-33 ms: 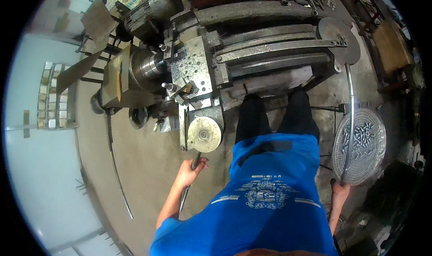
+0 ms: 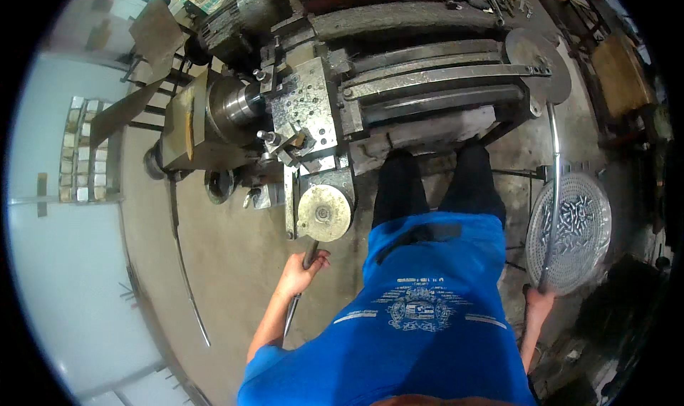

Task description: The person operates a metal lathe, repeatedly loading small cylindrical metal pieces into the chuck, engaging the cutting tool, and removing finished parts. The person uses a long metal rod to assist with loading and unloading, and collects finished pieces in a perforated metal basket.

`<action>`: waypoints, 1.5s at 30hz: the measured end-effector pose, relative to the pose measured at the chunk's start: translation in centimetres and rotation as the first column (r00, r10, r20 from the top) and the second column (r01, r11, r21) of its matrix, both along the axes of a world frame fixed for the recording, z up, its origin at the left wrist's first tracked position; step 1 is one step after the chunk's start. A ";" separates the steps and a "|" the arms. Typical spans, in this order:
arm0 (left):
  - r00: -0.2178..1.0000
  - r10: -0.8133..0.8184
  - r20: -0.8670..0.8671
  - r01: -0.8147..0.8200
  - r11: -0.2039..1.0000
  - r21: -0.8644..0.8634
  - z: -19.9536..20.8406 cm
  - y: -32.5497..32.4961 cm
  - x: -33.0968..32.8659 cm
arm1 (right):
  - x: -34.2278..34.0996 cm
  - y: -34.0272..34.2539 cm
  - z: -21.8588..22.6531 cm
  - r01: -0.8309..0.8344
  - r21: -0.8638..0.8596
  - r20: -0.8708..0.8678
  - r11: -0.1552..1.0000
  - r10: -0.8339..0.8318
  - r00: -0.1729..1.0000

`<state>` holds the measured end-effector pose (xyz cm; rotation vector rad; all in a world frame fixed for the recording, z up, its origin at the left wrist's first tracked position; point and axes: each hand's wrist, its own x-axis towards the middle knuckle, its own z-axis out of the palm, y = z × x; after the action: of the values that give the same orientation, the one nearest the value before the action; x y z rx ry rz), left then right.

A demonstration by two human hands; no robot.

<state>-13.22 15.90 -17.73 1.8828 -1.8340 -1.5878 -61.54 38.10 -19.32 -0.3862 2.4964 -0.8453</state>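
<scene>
Lever [image 2: 556, 146] of bright steel is running from the right hand [image 2: 539, 302], which is grasping its near end, away from the person to a round plate [image 2: 561, 85] far ahead of that hand, its long axis bending slightly. The left hand [image 2: 294, 272] is curling around a dark rod handle [image 2: 312, 249], which is pointing ahead and slightly rightward to a pale disc [image 2: 324, 213] just beyond the fingers. Ahead of the right hand, a perforated round tray [image 2: 570, 274] is holding small metal pieces [image 2: 573, 221], the lever crossing its left side; whether they are touching, I cannot tell. Bare floor [image 2: 235, 278] is stretching left of the left hand, and more is separating that hand from the blue shirt [image 2: 420, 360].
</scene>
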 end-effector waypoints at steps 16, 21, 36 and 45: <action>0.983 0.042 0.177 -0.034 0.998 -0.049 0.9 0.6 -0.8 | -24.6 -19.8 -4.2 -0.119 0.592 -0.592 0.797 0.530 0.607; 0.996 0.047 0.073 -0.042 0.996 -0.074 0.4 -0.1 -0.6 | -38.3 -27.7 -6.1 -0.216 0.588 -0.691 0.779 0.623 0.366; 0.932 0.332 0.147 -0.306 0.936 -0.171 -2.7 -8.2 11.8 | -27.9 -25.1 -7.6 -0.478 0.196 -0.612 0.856 0.488 0.622; 0.601 0.330 0.728 0.058 0.890 -0.451 -15.1 -17.2 22.5 | -12.0 -21.5 -8.9 -0.629 0.062 -0.456 0.775 0.583 0.673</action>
<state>9.30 -1.25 -32.84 2.5997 -1.9517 -0.1440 -73.58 16.65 -28.20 -1.5191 2.4353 -0.6384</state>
